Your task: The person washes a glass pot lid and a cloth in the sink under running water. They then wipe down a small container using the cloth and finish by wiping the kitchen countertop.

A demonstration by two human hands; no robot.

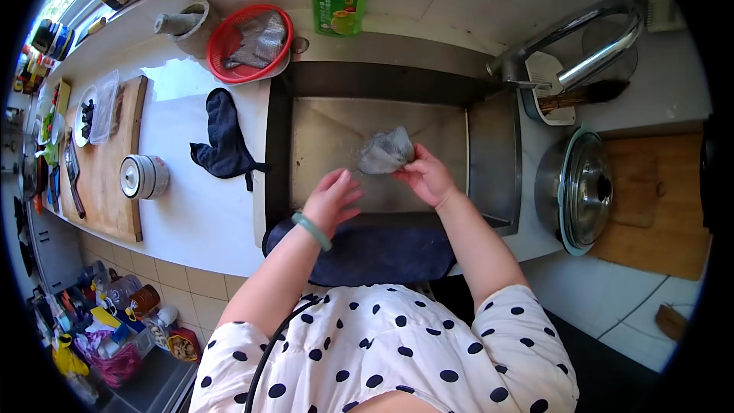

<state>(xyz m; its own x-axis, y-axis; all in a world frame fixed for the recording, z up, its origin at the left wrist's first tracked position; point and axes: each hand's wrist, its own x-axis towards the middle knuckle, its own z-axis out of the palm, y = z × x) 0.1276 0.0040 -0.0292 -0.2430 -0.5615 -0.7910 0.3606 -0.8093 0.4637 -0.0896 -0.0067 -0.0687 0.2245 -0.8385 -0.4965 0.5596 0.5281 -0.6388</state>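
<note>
Over the steel sink [306, 118], my right hand [427, 176] pinches the edge of a crumpled grey cloth [387, 151]. The cloth has a thin, silvery, mesh-like look and hangs above the sink floor. My left hand [333, 200], with a pale green bangle [311, 231] on its wrist, is just left of the cloth and apart from it. Its fingers are spread and nothing is in them. Beyond the sink's far left corner, a red basket [217, 44] holds similar silvery grey material [260, 40].
A chrome faucet [604, 50] arches over the sink's far right corner. Right of the sink stands a lidded pot [587, 187]. On the left are a dark oven mitt [222, 134], a lidded jar [144, 177] and a cutting board [107, 160]. Behind stands a green detergent pouch [337, 8].
</note>
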